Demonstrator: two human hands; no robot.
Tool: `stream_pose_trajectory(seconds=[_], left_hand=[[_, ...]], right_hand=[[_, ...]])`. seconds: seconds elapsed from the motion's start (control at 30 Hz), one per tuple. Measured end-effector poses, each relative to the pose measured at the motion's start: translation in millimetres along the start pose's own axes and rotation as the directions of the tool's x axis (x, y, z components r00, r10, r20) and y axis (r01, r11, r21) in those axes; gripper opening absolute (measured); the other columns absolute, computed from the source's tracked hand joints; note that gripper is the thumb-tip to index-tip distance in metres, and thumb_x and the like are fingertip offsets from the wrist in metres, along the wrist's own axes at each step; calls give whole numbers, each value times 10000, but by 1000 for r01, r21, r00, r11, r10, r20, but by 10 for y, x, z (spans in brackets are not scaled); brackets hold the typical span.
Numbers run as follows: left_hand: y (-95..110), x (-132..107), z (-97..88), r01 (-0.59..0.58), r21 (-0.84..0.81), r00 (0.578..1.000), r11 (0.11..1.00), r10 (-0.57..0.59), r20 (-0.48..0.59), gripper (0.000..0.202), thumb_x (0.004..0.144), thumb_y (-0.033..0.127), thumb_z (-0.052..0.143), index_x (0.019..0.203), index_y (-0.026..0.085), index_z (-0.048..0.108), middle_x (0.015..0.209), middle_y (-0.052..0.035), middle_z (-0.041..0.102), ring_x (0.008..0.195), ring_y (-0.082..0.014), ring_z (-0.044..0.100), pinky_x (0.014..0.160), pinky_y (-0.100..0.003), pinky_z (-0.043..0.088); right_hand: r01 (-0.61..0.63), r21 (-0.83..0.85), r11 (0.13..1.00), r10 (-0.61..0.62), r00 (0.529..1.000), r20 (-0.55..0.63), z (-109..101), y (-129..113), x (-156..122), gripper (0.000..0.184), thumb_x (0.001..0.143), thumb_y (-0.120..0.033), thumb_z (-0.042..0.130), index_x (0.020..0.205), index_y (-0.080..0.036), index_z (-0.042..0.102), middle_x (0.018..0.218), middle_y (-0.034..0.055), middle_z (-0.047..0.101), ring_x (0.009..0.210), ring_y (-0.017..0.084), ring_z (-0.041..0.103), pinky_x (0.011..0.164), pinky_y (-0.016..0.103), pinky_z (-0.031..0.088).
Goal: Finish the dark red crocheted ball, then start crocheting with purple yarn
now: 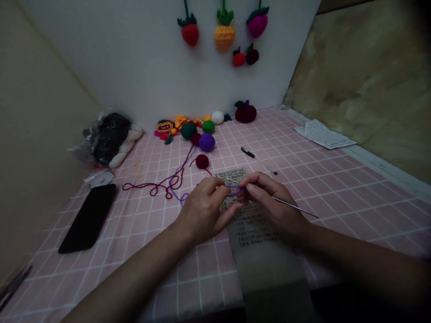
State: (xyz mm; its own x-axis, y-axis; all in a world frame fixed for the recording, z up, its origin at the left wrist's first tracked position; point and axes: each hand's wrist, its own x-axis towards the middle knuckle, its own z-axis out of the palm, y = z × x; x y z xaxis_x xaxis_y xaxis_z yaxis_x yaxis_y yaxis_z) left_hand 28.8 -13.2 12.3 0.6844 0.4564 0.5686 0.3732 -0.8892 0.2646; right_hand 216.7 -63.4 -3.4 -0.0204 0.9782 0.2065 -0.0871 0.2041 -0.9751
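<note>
My right hand (pixel 269 197) is closed on a thin metal crochet hook (pixel 296 209), whose tip points left toward my other hand. Purple yarn (pixel 235 187) runs between the two hands, close to the hook. My left hand (pixel 208 204) is closed with its fingers curled around that yarn. Below both hands lies a sheet of handwritten notes (pixel 249 233). From my left hand the purple strand trails over the table toward a purple yarn ball (pixel 207 142). A dark red yarn ball (pixel 202 161) sits just beyond the hands.
A black phone (pixel 88 220) lies at the left, near a plastic bag of dark yarn (pixel 111 137). Green balls (pixel 208 127) and crocheted pieces (pixel 168 128) line the back. A pen (pixel 248 152) and papers (pixel 323 133) lie rightward. Crocheted fruits (pixel 224 37) hang on the wall.
</note>
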Motion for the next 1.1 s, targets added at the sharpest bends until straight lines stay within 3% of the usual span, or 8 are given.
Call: stream_pose_trajectory(seconds=[0.2,0.3,0.47,0.9,1.1], left_hand=[[92,14,70,265,-294,964,918,-261,53,193,913,319,554,1024,176,617,972,-69,604,881,-165,586,756,-298,498],[111,16,95,342,-319,939,884,-329,96,157,898,310,578,969,180,626,888,-43,610,799,-151,587,695,-278,485],[90,12,119,329,-306,944,893,-315,96,87,890,209,577,949,176,632,832,-28,666,774,-149,617,700,-273,491],[81,-37,80,365,-399,931,841,-330,156,198,937,198,472,969,191,667,917,-43,709,827,-163,649,743,-294,500],[107,-29,24,455,-456,891,765,-385,241,333,968,342,418,789,177,644,759,-30,619,746,-162,580,688,-281,429]], right_hand=[[101,-226,969,-85,993,80,3,-48,-57,160,969,-226,464,1030,-244,611,981,5,625,933,138,590,821,249,469],[129,-255,958,-101,988,120,0,-16,-73,185,983,-244,432,1087,-254,584,1029,10,620,989,154,580,857,269,459],[109,-287,952,-64,985,162,2,16,-71,206,996,-260,407,1143,-269,551,1098,15,603,1046,170,565,892,297,441],[105,-373,922,-77,993,87,10,50,-62,155,969,-241,474,1105,-266,544,1042,28,605,971,182,591,852,324,464],[123,-418,900,-112,992,50,11,8,-61,144,946,-200,502,1054,-263,573,995,10,615,912,163,608,805,292,473]])
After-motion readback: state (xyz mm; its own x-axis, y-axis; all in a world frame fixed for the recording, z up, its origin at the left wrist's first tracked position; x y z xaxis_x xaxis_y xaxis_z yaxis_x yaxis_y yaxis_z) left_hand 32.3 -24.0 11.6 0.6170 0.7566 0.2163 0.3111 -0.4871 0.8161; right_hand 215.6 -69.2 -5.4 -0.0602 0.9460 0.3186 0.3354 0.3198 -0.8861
